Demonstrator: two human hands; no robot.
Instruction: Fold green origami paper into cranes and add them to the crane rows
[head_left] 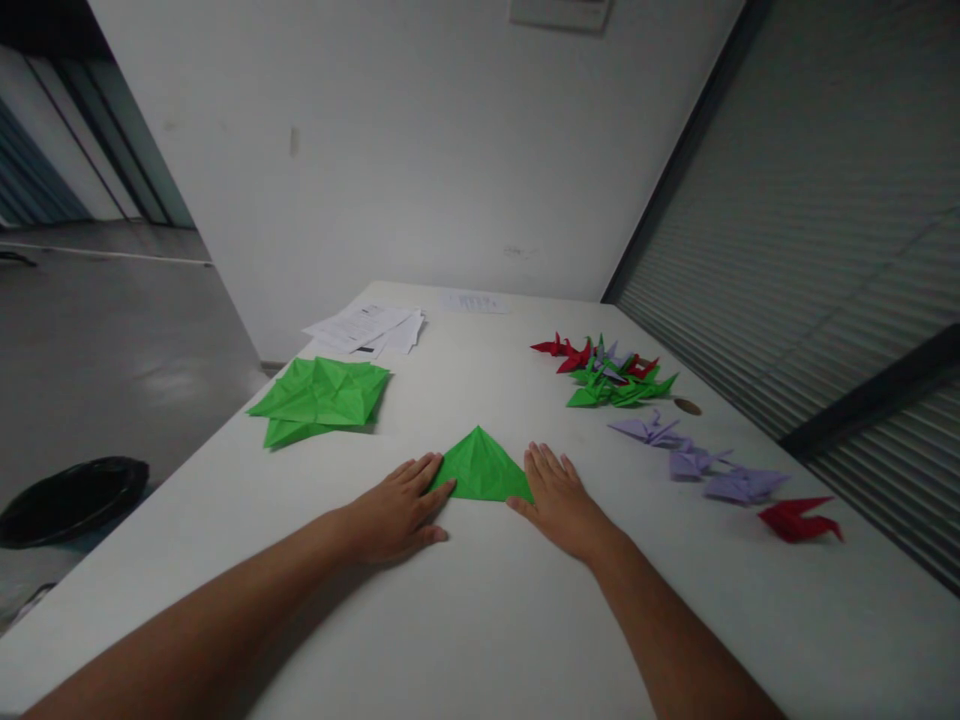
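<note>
A green sheet of origami paper [484, 468], folded into a triangle, lies on the white table [480, 600] with its point facing away from me and its long edge towards me. My left hand [401, 508] rests flat over the left corner, fingers stretched out and thumb apart. Over the right corner lies my right hand [559, 500], also flat, its thumb near the long edge. Both outer corners are partly hidden under my fingers. Creases show across the paper's face.
Creased green sheets [322, 392] are stacked at the left, with printed papers [367, 325] behind them. Red, green and purple folded cranes [619, 375] heap at the back right. Purple cranes [694, 460] and a red crane [799, 520] line the right side. A black bin [75, 500] stands left of the table.
</note>
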